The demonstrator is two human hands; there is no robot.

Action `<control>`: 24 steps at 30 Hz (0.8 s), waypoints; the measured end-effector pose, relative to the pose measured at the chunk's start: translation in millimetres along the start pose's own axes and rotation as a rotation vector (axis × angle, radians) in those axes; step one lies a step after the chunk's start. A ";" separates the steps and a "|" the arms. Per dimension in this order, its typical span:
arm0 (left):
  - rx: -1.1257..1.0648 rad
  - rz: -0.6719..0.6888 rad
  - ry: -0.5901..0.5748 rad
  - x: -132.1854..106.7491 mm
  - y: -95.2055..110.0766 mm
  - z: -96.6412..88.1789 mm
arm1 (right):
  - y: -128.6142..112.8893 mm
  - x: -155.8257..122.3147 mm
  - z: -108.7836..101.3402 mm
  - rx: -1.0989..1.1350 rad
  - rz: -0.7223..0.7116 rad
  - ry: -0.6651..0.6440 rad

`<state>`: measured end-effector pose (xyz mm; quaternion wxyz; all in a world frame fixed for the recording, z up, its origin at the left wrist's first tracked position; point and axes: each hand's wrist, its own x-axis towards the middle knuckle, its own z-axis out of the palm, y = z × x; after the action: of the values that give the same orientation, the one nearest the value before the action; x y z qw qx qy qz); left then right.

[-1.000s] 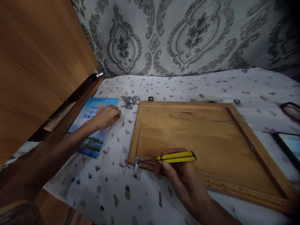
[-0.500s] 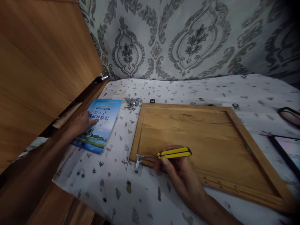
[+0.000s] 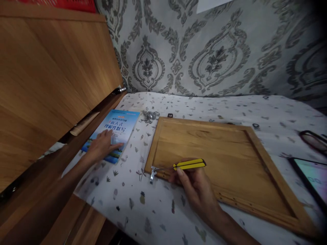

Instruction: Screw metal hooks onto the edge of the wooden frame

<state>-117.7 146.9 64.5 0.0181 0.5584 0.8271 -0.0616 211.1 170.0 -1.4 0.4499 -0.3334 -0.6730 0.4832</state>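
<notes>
In my right hand [image 3: 198,185] is a screwdriver [image 3: 189,164] with a yellow and black handle, gripped between thumb and fingers. Its shaft points left, and the tip is at a small metal hinge [image 3: 152,175] on the near left corner of a framed wooden panel [image 3: 217,146]. The hinge sticks out past the panel's near edge. My left hand [image 3: 102,144] lies on a blue book [image 3: 125,124] with Chinese print, its fingers stretched out over the cover.
Behind the book lies a heap of small metal pieces [image 3: 150,116]. A phone [image 3: 313,178] and glasses [image 3: 315,140] are at the right on the patterned tablecloth [image 3: 133,211]. A wooden cabinet side [image 3: 56,68] bounds the left, and a patterned curtain [image 3: 176,44] hangs behind.
My left hand has slid across the book toward its middle. The right hand keeps the screwdriver at the hinge. The head view has tilted up slightly, showing more curtain and a red object at top left.
</notes>
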 end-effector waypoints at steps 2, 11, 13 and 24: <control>0.016 0.058 -0.021 -9.9 13.0 2.0 | 1.0 -1.0 0.0 0.020 0.004 -0.007; 0.123 0.167 -0.112 -12.0 47.2 -6.6 | 1.0 -2.1 -2.3 0.006 -0.004 -0.041; 0.118 0.207 -0.118 -12.2 47.0 -11.1 | -1.1 -1.7 -2.5 -0.007 -0.021 -0.052; 0.055 0.034 -0.061 -30.8 2.5 -21.5 | -7.0 -0.4 -3.6 -0.029 -0.057 -0.058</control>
<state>-103.0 122.1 88.7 0.0290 0.5703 0.8147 -0.1008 214.5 168.7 5.6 0.4391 -0.3065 -0.7020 0.4696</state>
